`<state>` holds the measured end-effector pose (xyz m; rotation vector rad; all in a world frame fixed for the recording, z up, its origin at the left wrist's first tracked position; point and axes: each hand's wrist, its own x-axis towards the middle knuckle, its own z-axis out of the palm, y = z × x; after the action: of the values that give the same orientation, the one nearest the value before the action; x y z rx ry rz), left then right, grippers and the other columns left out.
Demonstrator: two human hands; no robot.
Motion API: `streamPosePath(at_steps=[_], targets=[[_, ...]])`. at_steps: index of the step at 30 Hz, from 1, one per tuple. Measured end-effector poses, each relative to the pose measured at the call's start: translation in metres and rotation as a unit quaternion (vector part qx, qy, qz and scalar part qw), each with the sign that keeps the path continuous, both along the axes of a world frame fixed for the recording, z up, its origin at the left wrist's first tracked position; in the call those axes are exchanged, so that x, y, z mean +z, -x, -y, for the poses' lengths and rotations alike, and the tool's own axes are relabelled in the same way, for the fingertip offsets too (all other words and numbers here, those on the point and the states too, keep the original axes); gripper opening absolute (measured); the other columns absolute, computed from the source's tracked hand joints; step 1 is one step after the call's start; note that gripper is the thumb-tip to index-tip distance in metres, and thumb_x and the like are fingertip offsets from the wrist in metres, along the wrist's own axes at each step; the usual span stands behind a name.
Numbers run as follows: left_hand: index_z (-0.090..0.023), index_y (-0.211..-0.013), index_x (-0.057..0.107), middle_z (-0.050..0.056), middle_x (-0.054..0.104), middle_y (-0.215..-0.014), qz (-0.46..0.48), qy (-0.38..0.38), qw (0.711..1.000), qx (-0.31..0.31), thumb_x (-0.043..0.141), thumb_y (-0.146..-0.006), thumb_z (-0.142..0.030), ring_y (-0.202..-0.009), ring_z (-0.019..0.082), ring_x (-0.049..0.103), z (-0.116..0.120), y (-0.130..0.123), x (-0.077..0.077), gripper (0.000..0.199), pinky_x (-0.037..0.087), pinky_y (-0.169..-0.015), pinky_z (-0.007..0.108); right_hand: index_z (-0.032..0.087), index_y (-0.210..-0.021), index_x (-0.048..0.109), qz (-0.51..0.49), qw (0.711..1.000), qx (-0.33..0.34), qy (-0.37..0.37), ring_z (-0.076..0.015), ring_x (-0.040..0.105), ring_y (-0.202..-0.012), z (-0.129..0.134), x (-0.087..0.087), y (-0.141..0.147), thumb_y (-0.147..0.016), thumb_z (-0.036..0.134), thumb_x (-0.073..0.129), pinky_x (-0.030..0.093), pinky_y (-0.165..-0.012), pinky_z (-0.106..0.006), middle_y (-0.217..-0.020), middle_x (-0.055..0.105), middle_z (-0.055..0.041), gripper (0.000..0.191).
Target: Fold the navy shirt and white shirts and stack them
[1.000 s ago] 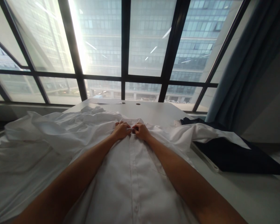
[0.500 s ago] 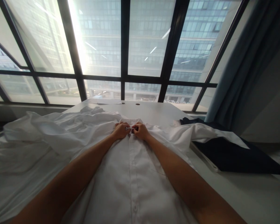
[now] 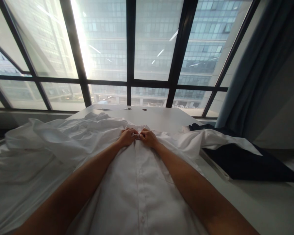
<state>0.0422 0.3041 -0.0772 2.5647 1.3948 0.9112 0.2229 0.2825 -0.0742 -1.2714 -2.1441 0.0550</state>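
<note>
A white buttoned shirt (image 3: 127, 182) lies front side up on the white table, its collar at the far end and its button strip running towards me. Just below the collar, my left hand (image 3: 128, 136) pinches the left edge of the shirt front. My right hand (image 3: 148, 137) is closed on the fabric directly beside it, and the fingertips of both hands nearly meet at the strip. The fingers hide the button there. Lower down the strip, a small button (image 3: 142, 219) shows.
More white cloth (image 3: 39, 140) is heaped on the left. At the right, a white sleeve (image 3: 218, 138) lies across dark folded fabric (image 3: 247, 166). The white table (image 3: 161, 114) reaches to the windows, and a blue-grey curtain (image 3: 250, 71) hangs at the right.
The fingers of my right hand have curled in and turned slightly at the collar opening. My left hand has barely shifted, and the shirt lies as before.
</note>
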Motion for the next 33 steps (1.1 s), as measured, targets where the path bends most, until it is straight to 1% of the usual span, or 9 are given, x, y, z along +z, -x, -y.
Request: streamPosePath(at_steps=[5,9,12,15,19,22,25,30,33], targets=[[-0.021,-0.103,0.074,0.008,0.072,-0.104,-0.035,0.013,0.999,-0.010,0.052,-0.088,-0.031,-0.109,0.026,0.058,-0.008,-0.001,-0.004,0.028,0.037,-0.105,0.042,0.017,-0.095,0.068,0.095,0.995,-0.019,-0.016,-0.0154,0.062,-0.086,0.010,0.009,0.004,-0.098,0.022,0.050,0.043,-0.076,-0.023,-0.105,0.062,-0.0073,0.020],[-0.020,-0.101,0.074,0.010,0.072,-0.099,-0.028,0.039,0.998,-0.027,0.052,-0.087,-0.029,-0.105,0.028,0.060,-0.008,0.004,0.003,0.028,0.041,-0.103,0.043,0.018,-0.098,0.066,0.104,0.994,-0.025,-0.019,-0.0165,0.062,-0.088,0.014,0.011,0.007,-0.101,0.025,0.046,0.043,-0.076,-0.024,-0.109,0.062,-0.0083,0.022],[-0.020,-0.098,0.074,0.009,0.072,-0.097,-0.013,0.060,0.997,-0.042,0.054,-0.085,-0.028,-0.100,0.026,0.063,-0.007,0.008,0.007,0.025,0.045,-0.100,0.040,0.017,-0.092,0.067,0.064,0.998,-0.020,-0.012,-0.0163,0.061,-0.085,0.007,0.006,0.008,-0.099,0.024,0.048,0.042,-0.076,-0.024,-0.100,0.064,-0.0070,0.021],[-0.019,-0.097,0.073,0.009,0.071,-0.095,-0.012,0.071,0.996,-0.057,0.055,-0.084,-0.027,-0.097,0.025,0.063,-0.005,0.010,0.006,0.024,0.047,-0.096,0.039,0.017,-0.081,0.066,0.012,1.000,0.006,0.023,-0.0147,0.058,-0.077,-0.003,-0.001,0.006,-0.097,0.022,0.049,0.041,-0.070,-0.023,-0.084,0.064,-0.0030,0.024],[-0.018,-0.095,0.072,0.010,0.070,-0.100,-0.012,0.049,0.998,-0.036,0.055,-0.083,-0.025,-0.105,0.026,0.060,-0.001,0.009,0.002,0.022,0.043,-0.101,0.041,0.017,-0.077,0.067,-0.017,0.997,0.042,0.061,-0.0137,0.056,-0.070,-0.011,-0.005,0.002,-0.095,0.024,0.051,0.040,-0.066,-0.022,-0.074,0.062,-0.0001,0.025],[-0.019,-0.101,0.071,0.009,0.069,-0.105,-0.017,0.037,0.999,-0.020,0.054,-0.085,-0.024,-0.110,0.025,0.058,0.003,0.010,0.001,0.024,0.039,-0.105,0.041,0.016,-0.084,0.070,0.002,0.999,0.042,0.032,-0.0155,0.058,-0.078,-0.012,-0.002,-0.001,-0.092,0.022,0.058,0.041,-0.073,-0.023,-0.083,0.066,-0.0027,0.016],[-0.019,-0.102,0.070,0.008,0.070,-0.104,-0.027,0.032,0.999,-0.019,0.055,-0.085,-0.026,-0.109,0.024,0.058,0.003,0.010,0.002,0.024,0.038,-0.104,0.040,0.017,-0.090,0.071,0.048,0.999,0.017,0.004,-0.0190,0.059,-0.089,-0.008,0.004,-0.001,-0.090,0.021,0.061,0.041,-0.082,-0.027,-0.094,0.067,-0.0061,0.011],[-0.019,-0.096,0.072,0.006,0.071,-0.098,-0.028,0.041,0.999,0.012,0.055,-0.088,-0.032,-0.101,0.022,0.061,-0.002,0.005,0.001,0.023,0.041,-0.100,0.036,0.017,-0.100,0.071,0.093,0.995,-0.018,-0.025,-0.0259,0.054,-0.107,0.000,0.008,0.005,-0.093,0.026,0.058,0.036,-0.097,-0.037,-0.109,0.065,-0.0120,0.018],[-0.019,-0.100,0.070,0.006,0.071,-0.103,0.011,0.017,1.000,0.020,0.051,-0.091,-0.033,-0.102,0.021,0.061,-0.003,0.003,0.003,0.025,0.043,-0.097,0.033,0.017,-0.116,0.067,0.042,0.998,-0.039,-0.027,-0.0256,0.052,-0.114,-0.001,0.006,0.004,-0.095,0.029,0.051,0.036,-0.100,-0.037,-0.120,0.061,-0.0117,0.028]])
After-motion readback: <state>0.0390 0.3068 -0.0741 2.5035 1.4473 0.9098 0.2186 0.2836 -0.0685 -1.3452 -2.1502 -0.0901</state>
